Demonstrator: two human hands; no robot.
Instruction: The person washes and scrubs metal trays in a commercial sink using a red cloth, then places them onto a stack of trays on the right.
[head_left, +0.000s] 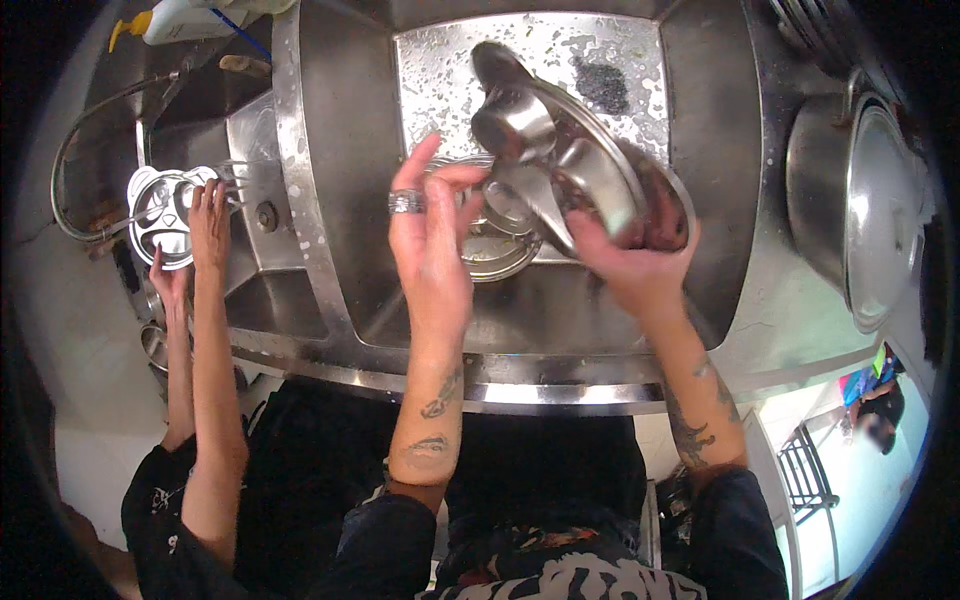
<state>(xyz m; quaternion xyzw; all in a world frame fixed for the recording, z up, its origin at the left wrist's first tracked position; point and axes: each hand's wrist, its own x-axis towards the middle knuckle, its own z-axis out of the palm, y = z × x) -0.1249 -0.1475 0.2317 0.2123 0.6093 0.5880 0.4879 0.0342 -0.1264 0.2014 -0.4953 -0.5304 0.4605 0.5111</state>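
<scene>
My right hand (637, 262) grips a bear-shaped stainless steel divided plate (600, 176) by its near edge, tilted above the sink. Its rounded compartment undersides face me, and one ear points to the far left. A second curved steel rim (679, 199) shows against the same hand; whether it is another plate I cannot tell. My left hand (435, 217), with a wide silver ring, hovers just left of the plate, fingers bent and apart, holding nothing visible. Beneath, another steel divided plate (495, 270) lies in the sink, partly hidden by my hands and the held plate.
The steel sink (697, 300) has a wet floor with small bits. In the left basin, a co-worker's hands (210, 217) hold a bear-shaped plate (169, 251) near a hose (60, 165). A soap bottle (187, 22) stands far left. A large lidded pot (817, 195) sits right.
</scene>
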